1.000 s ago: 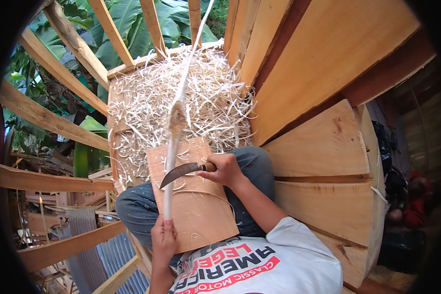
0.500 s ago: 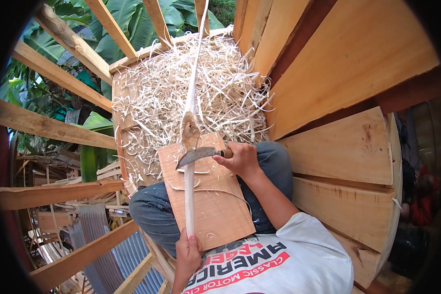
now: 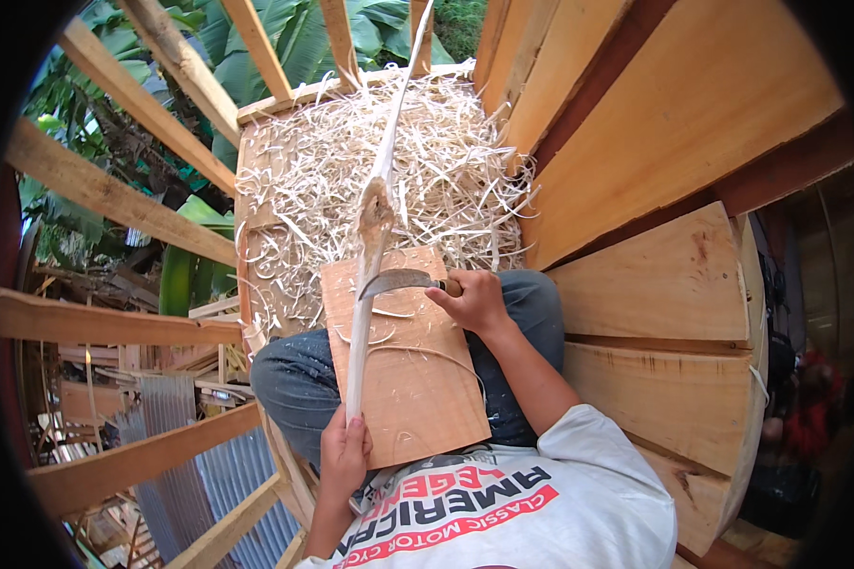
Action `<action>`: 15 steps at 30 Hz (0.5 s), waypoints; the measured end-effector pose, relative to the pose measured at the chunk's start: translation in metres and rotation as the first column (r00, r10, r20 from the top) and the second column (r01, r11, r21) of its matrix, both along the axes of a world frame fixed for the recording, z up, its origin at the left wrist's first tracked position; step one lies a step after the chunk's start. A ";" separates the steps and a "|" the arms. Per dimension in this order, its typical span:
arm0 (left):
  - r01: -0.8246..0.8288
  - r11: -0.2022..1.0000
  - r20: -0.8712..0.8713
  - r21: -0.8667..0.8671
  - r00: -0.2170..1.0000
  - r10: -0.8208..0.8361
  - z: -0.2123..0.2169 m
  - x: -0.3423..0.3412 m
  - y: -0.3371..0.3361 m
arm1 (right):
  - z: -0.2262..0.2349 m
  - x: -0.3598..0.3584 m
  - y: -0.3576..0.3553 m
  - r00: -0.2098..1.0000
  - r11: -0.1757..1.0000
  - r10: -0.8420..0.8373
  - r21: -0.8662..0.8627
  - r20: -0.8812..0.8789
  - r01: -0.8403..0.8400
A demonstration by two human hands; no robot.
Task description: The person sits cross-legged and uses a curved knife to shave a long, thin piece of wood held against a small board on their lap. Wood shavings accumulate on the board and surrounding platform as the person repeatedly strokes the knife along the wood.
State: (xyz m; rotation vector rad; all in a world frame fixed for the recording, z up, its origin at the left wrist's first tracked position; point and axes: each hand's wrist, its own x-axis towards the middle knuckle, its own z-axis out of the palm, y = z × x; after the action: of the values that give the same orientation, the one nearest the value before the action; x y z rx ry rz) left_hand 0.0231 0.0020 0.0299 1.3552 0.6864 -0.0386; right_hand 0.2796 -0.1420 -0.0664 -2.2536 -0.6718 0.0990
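Note:
A long pale whittled stick (image 3: pixel 359 360) slants from my lap up across the platform, with a thick brown knot (image 3: pixel 376 211) partway along it. My left hand (image 3: pixel 345 448) is closed around its near end. In my right hand (image 3: pixel 474 302) is the short handle of a knife with a curved, hooked blade (image 3: pixel 400 279). The blade reaches leftward to the stick just below the knot, its tip overlapping the wood. Under both lies a flat wooden board (image 3: pixel 422 398) across my legs, with a few curled shavings on it.
A thick heap of pale shavings (image 3: pixel 427 171) covers the wooden platform (image 3: pixel 259 248) ahead. Slatted wooden rails (image 3: pixel 114 327) stand along the left and far sides, with broad green leaves beyond. A wall of wide planks (image 3: pixel 650 294) rises close on my right. Corrugated sheets (image 3: pixel 242 503) show below left.
The stick leans more to the right at its far end. The knife blade lay across the stick and past its left side; now only its tip end overlaps it. The whole view has shifted slightly.

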 end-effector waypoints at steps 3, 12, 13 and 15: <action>0.015 1.000 0.024 0.001 1.000 -0.015 -0.005 0.008 -0.001 | -0.003 -0.005 -0.005 0.994 0.997 0.069 -0.023 0.085 -0.067; 0.179 0.910 -0.074 0.374 0.984 -0.163 -0.002 -0.008 -0.008 | -0.004 -0.009 -0.003 0.970 0.999 -0.032 -0.017 0.243 0.037; 0.187 0.910 -0.087 0.370 0.982 -0.167 -0.001 -0.011 -0.009 | -0.007 -0.007 -0.002 0.980 0.995 -0.099 0.014 0.173 0.098; 0.191 0.925 -0.083 0.329 0.981 -0.173 -0.002 -0.017 -0.014 | -0.011 -0.002 0.001 0.975 0.974 -0.219 0.057 0.030 0.217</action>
State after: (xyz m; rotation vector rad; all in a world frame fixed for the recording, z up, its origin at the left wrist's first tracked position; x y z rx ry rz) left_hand 0.0065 -0.0123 0.0276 1.7508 0.6271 -0.1108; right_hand 0.2772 -0.1414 -0.0773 -2.2664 -0.4357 -0.0670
